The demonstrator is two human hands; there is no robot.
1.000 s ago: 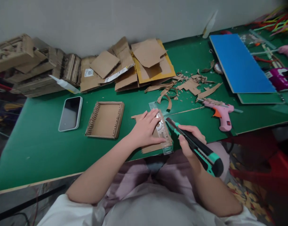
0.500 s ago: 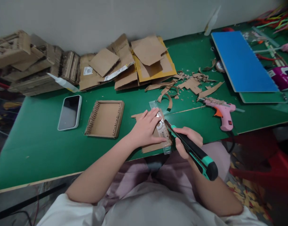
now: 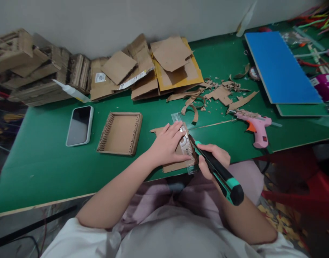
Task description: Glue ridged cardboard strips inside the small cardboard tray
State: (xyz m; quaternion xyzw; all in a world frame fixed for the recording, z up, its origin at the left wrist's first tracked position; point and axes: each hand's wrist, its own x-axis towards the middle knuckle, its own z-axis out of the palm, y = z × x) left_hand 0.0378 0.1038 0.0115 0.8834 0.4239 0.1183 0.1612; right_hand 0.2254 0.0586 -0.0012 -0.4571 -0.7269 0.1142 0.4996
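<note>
My left hand (image 3: 168,145) lies flat with fingers spread, pressing a clear ruler (image 3: 176,117) onto a piece of cardboard (image 3: 175,166) near the table's front edge. Wrapped in my right hand (image 3: 218,156) is a black and green utility knife (image 3: 219,168). Its blade end rests along the ruler's right side, at the cardboard; the exact tip is hard to make out. A shallow cardboard tray (image 3: 121,134) sits to the left of my left hand.
A phone (image 3: 79,126) lies at left. Cardboard pieces (image 3: 120,68) and a glue bottle (image 3: 70,91) line the back. Cardboard scraps (image 3: 220,94), a pink glue gun (image 3: 257,129) and a blue board (image 3: 282,68) occupy the right. A red stool (image 3: 309,193) stands below.
The knife and my right hand have shifted slightly left and closer to the ruler. My left hand keeps its place on the ruler. The view has tilted a little.
</note>
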